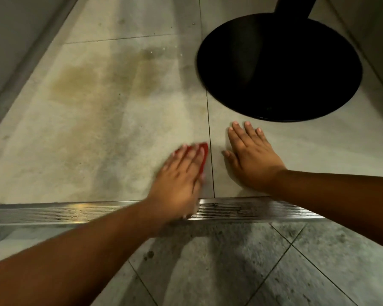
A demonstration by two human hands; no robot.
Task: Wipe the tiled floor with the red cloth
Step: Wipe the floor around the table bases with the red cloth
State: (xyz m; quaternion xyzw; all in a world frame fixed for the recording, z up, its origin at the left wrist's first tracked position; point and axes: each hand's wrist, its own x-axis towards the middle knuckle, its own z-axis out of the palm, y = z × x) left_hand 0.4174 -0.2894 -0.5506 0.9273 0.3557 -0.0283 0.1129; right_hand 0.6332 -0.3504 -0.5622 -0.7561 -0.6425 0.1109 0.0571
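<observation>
Pressing red cloth (202, 156), mostly hidden under blurred left hand (179, 175).

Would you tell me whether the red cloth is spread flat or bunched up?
Cannot tell: the left hand presses on the red cloth and hides most of it; only a blurred edge shows.

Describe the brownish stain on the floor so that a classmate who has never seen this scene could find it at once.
Start at the round black pedestal base standing on the pale tiled floor and look to its left. There, across the grout line on the neighbouring tile, lies the brownish stain. It is a soft-edged yellow-brown patch, the darkest discolouring on the grey tiles, well beyond the left hand pressing the red cloth.
</observation>
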